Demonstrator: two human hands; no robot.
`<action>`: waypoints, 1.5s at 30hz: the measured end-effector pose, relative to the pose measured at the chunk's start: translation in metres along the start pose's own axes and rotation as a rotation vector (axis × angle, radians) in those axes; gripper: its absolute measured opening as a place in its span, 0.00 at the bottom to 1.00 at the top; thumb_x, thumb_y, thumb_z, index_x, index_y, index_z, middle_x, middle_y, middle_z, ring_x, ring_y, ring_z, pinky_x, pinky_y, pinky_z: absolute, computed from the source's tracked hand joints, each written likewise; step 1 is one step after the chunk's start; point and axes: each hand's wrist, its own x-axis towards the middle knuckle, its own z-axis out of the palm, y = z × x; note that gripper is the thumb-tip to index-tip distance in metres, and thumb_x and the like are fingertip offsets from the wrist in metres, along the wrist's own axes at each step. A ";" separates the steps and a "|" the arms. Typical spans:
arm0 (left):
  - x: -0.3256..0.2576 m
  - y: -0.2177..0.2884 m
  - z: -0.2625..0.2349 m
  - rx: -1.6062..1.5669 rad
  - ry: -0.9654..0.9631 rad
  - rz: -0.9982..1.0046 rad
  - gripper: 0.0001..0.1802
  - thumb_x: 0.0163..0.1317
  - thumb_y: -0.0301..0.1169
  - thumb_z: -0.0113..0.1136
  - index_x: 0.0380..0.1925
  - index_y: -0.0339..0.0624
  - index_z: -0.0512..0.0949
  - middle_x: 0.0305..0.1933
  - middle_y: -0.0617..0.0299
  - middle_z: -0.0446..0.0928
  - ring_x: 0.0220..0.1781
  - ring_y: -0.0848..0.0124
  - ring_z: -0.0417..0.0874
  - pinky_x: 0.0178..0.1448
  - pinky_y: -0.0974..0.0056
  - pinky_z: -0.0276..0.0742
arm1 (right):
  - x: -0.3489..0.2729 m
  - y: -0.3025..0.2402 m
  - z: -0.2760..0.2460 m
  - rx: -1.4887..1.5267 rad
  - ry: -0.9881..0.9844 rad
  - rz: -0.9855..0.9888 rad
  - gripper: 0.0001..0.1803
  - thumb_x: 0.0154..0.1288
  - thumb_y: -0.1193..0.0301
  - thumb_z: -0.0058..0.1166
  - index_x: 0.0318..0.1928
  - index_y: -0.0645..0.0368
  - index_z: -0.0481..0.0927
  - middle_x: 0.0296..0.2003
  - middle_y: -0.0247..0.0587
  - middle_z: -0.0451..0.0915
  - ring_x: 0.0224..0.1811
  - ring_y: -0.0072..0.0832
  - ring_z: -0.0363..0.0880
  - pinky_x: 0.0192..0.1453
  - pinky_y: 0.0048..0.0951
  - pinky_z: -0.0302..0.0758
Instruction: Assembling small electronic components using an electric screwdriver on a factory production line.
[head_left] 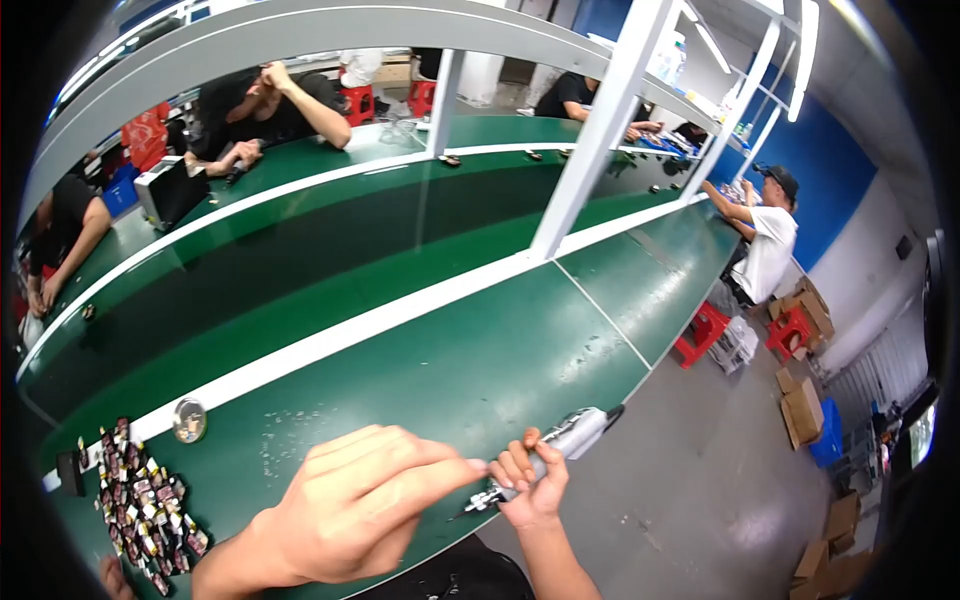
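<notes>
My right hand [533, 480] is wrapped round a silver-grey electric screwdriver [574, 434] over the bench's near edge. The tool lies tilted, its bit pointing down to the left and its cord end up to the right. My left hand [365, 500] is closed, back of the hand up, with its index fingertip beside the fingers of my right hand near the front of the screwdriver. Whatever its fingertips may pinch is hidden. On the green bench at the left lies a pile of small dark parts [145, 510] with light and yellowish bits.
A round dish [189, 420] of small pieces stands behind the pile. A white upright [600, 140] rises from the bench divider. Beyond the dark green belt [350, 230], several people sit working. Red stools [703, 334] and cardboard boxes [802, 410] stand on the floor at the right.
</notes>
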 end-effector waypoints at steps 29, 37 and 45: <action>-0.017 0.021 -0.128 -0.555 0.791 0.150 0.15 0.63 0.28 0.58 0.49 0.42 0.69 0.37 0.56 0.73 0.37 0.61 0.76 0.42 0.58 0.75 | 0.143 0.050 0.061 -0.217 -0.071 0.514 0.07 0.65 0.68 0.46 0.34 0.58 0.70 0.14 0.26 0.57 0.14 0.16 0.55 0.22 0.20 0.60; -0.034 -0.022 -0.131 -0.793 0.838 0.158 0.14 0.63 0.28 0.58 0.47 0.42 0.70 0.37 0.56 0.73 0.37 0.62 0.76 0.42 0.58 0.75 | 0.129 0.032 0.052 -0.259 -0.070 0.499 0.07 0.66 0.68 0.45 0.33 0.58 0.70 0.14 0.26 0.57 0.13 0.16 0.56 0.21 0.21 0.60; -0.057 -0.005 -0.066 -0.921 1.010 0.179 0.12 0.63 0.28 0.57 0.46 0.42 0.71 0.36 0.56 0.73 0.37 0.63 0.76 0.42 0.58 0.75 | 0.136 0.039 0.057 -0.282 -0.144 0.487 0.07 0.66 0.68 0.46 0.34 0.58 0.69 0.14 0.26 0.57 0.14 0.16 0.55 0.24 0.22 0.59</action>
